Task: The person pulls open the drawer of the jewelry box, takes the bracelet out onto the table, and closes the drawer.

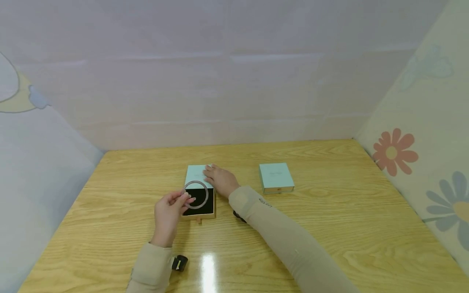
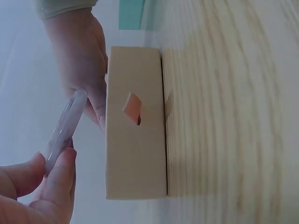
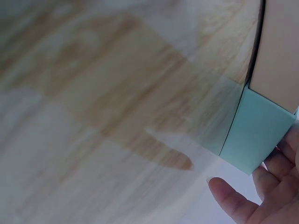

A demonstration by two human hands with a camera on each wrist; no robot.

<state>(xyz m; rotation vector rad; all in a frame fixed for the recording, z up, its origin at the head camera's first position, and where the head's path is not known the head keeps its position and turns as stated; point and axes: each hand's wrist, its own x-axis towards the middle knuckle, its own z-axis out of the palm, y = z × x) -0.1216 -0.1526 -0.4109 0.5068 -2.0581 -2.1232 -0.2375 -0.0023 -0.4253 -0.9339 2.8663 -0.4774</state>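
My left hand (image 1: 167, 212) pinches a pale, translucent bangle (image 1: 207, 196) between thumb and fingers, above an open drawer box. The bangle (image 2: 65, 131) is seen edge-on in the left wrist view. Below it, the drawer (image 1: 210, 208) with black lining is pulled out toward me from its light blue sleeve (image 1: 193, 174). A small orange pull tab (image 2: 133, 107) sticks out of the drawer's front. My right hand (image 1: 222, 181) rests on the sleeve's top with fingers extended. In the right wrist view, its thumb stands apart from the sleeve's side (image 3: 256, 130).
A second light blue box (image 1: 276, 176), shut, sits to the right on the wooden table (image 1: 348, 228). A pale wall covering (image 1: 234, 93) rises behind the table, and a flower-printed one (image 1: 421, 122) stands on the right.
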